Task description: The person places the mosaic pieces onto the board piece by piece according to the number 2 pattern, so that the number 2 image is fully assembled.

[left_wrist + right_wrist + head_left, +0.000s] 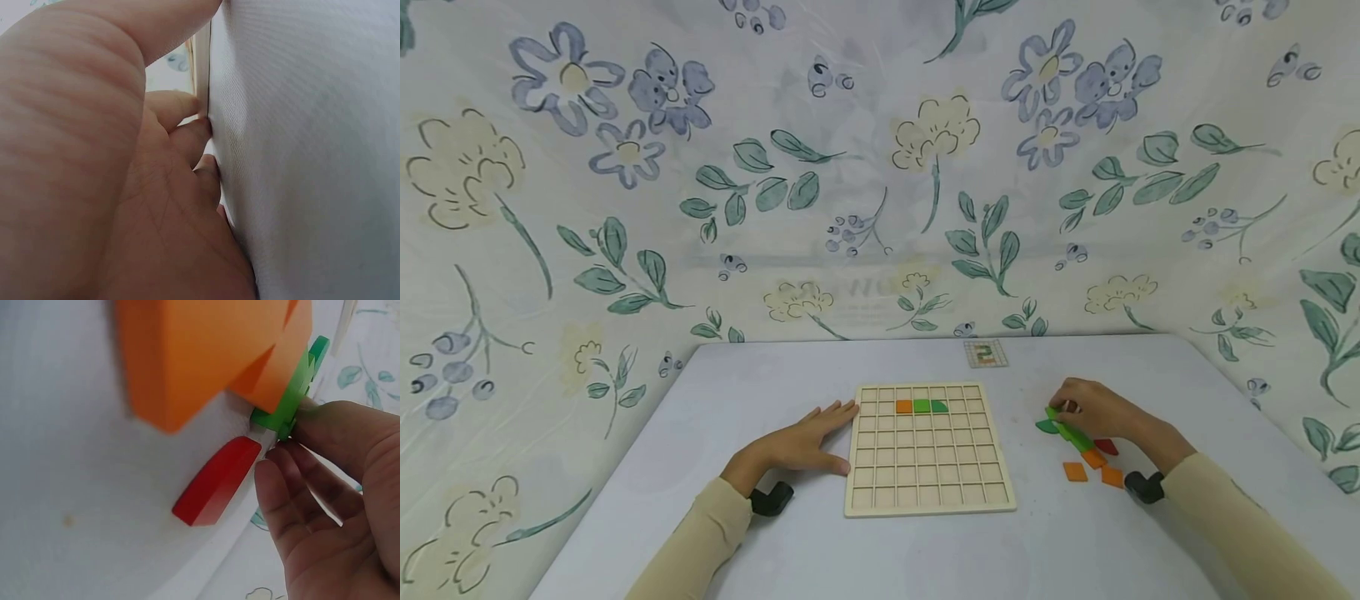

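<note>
A pale wooden grid board lies on the white table. In one of its upper rows sit an orange square tile, a light green square tile and a dark green rounded tile. My left hand rests flat at the board's left edge, fingers spread and touching its frame. To the right, my right hand pinches a light green tile between thumb and fingertips at the loose pieces. A red tile lies under that hand, beside orange tiles.
A small card with a gridded pattern lies behind the board. Loose orange tiles and a dark green leaf-shaped tile lie around the right hand. A flowered cloth hangs behind the table.
</note>
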`<state>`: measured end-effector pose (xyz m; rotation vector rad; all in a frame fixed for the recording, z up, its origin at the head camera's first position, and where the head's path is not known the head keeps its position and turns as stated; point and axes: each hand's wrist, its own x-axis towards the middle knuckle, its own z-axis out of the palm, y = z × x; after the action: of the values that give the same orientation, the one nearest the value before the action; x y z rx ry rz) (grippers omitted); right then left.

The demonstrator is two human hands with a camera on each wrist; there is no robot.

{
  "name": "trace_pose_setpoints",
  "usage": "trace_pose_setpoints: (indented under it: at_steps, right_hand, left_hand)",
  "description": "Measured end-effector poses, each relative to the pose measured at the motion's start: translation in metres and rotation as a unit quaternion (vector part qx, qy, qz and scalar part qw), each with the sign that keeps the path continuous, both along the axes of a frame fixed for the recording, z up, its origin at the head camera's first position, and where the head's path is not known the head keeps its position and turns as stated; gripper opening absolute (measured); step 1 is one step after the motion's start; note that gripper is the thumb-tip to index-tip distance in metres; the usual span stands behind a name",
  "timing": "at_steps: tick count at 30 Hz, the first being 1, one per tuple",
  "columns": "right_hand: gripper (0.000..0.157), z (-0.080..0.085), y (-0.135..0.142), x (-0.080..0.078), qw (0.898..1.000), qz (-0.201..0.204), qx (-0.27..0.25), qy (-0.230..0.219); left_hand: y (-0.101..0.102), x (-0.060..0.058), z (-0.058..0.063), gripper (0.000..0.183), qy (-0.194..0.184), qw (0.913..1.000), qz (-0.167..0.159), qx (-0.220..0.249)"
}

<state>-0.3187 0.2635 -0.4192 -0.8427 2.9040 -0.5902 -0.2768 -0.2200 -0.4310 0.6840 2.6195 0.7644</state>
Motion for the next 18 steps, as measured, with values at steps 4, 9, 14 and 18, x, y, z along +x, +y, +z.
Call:
trace_pose_setpoints:
  at_steps: [4, 9, 14, 18]
  right_hand:
    - [0.016, -0.0001, -0.0006, 0.0005, 1.000, -0.004, 0.006, -0.002]
    - [0.018, 0.0001, -0.0009, 0.0007, 1.000, -0.006, 0.007, -0.006]
    - [0.018, -0.0003, -0.0010, -0.0004, 1.000, -0.009, 0.006, -0.010]
    - [0.016, -0.0004, -0.0009, -0.0012, 1.000, -0.010, 0.004, -0.013]
  left_hand:
    - [-0.0005, -0.0003, -0.0003, 0.104, 0.002, 1.0000, -0.003, 0.002]
    - [-0.0004, -0.0001, -0.0005, 0.104, 0.002, 1.0000, -0.003, 0.002]
    - [-0.0001, 0.0002, -0.0005, 0.104, -0.001, 1.0000, -0.003, 0.000]
    - [-0.0003, 0.0004, -0.0006, 0.103, 0.001, 1.0000, -0.003, 0.000]
